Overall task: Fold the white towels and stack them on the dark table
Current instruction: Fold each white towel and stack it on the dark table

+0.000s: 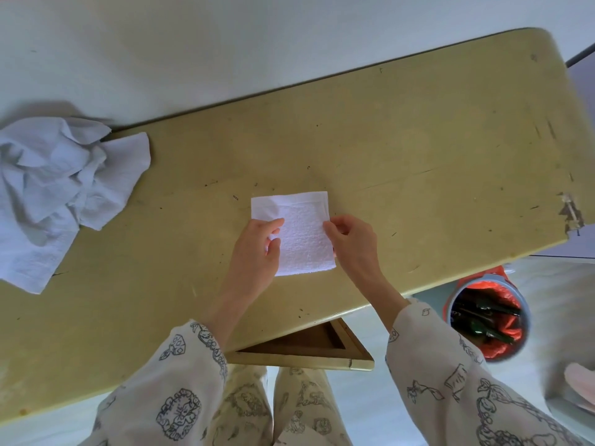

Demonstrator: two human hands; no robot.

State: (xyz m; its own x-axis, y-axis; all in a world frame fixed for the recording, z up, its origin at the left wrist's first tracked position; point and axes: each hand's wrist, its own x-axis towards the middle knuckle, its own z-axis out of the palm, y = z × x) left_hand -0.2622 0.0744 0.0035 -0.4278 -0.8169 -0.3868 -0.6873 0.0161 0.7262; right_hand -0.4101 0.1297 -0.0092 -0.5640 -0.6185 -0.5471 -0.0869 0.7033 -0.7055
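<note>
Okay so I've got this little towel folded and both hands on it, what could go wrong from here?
1. The folded towel is held only at its side edges: the left hand grips one, the right hand pinches the other. Lifted this way, the layers may sag open.
2. The unfolded towel pile hangs past the yellowish table's far edge and may slip off.
3. The open bin stands below the table's near edge; a dropped towel might land inside.

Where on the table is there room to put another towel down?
Most room is on the table, right of the folded towel, out to the chipped far end. There is a narrower bare strip between that towel and the crumpled pile on the left. The middle is crowded: the left hand and right hand both pinch the towel.
</note>
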